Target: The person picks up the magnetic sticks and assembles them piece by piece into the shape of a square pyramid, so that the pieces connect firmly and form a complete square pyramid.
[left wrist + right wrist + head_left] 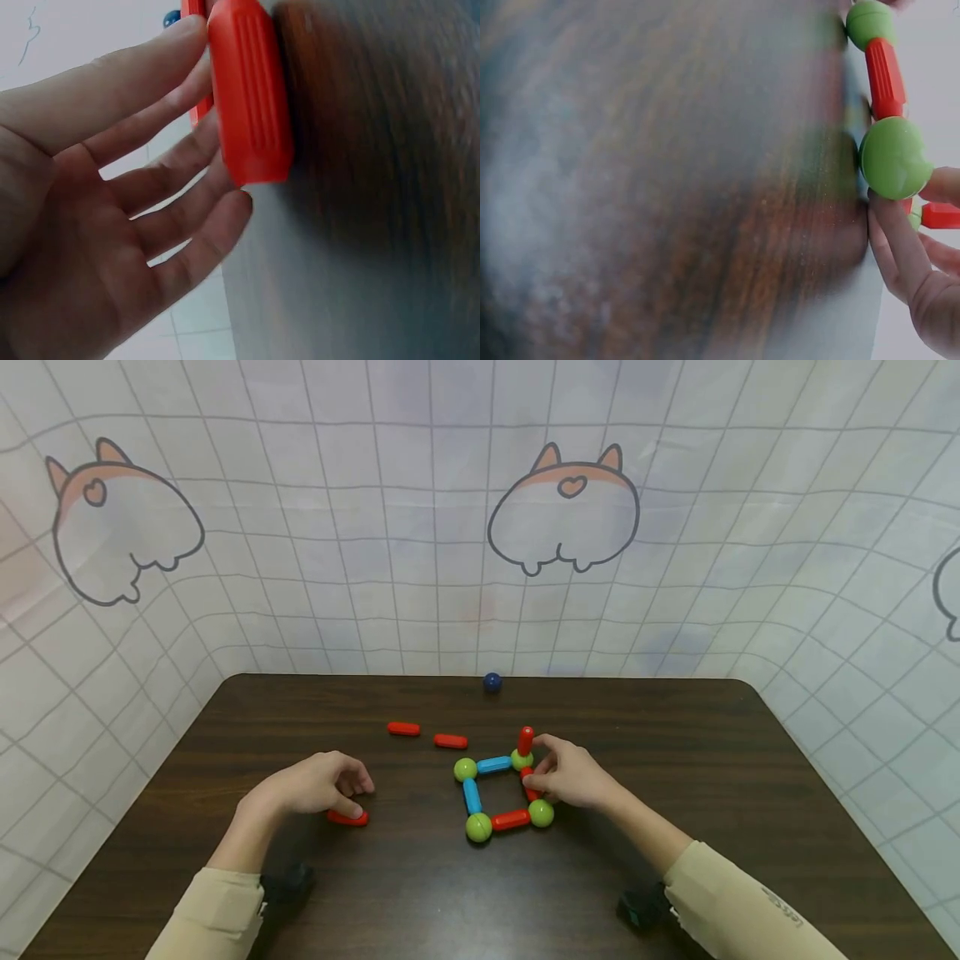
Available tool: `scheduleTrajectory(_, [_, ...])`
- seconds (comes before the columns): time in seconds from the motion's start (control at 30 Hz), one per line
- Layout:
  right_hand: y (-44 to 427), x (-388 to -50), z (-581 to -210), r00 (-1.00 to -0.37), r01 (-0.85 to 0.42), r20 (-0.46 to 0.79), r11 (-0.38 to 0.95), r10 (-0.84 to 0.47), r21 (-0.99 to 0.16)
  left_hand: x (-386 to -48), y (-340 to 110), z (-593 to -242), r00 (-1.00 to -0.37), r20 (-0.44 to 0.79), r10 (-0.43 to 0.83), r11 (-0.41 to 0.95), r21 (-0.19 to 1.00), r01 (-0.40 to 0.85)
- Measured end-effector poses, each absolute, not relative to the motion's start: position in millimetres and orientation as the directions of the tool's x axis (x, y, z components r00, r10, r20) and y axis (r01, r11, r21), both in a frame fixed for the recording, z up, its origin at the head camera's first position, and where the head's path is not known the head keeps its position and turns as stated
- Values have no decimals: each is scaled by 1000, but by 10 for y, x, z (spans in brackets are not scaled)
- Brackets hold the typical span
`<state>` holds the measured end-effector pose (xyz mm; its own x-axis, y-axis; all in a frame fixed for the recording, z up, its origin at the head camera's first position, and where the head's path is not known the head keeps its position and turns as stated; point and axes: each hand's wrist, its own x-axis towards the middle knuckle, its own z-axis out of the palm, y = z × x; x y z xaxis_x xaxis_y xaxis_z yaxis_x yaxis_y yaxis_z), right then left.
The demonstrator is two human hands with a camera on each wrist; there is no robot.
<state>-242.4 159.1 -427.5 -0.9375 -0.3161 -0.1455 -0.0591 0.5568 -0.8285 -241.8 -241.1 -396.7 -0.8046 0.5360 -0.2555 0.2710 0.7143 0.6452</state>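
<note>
In the head view, green balls joined by blue and red toy building rods form a four-sided frame on the table. Its right side is a red rod [530, 783], which my right hand [576, 774] holds between thumb and fingers. A red rod [526, 741] stands upright on the far right green ball [522, 760], near my index finger. The near right green ball [894, 157] partly hides those fingers in the right wrist view. To the left, my left hand [322, 783] hovers at a loose red rod [251, 97], thumb by its edge, fingers loosely spread.
Two more loose red rods, one at far left [403, 728] and one closer to the frame [451, 741], lie on the dark wooden table [390, 893]. A dark blue ball [492, 682] sits at the back edge. Behind hangs a white grid-patterned curtain [337, 568].
</note>
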Motion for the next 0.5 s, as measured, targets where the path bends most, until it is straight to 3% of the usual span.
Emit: scheduleTrajectory(0.5, [1589, -2391, -4257, -950, -22, -152, 543, -274, -839, -2439, -2533, -3971, -734, -275, 621, 653, 699, 292])
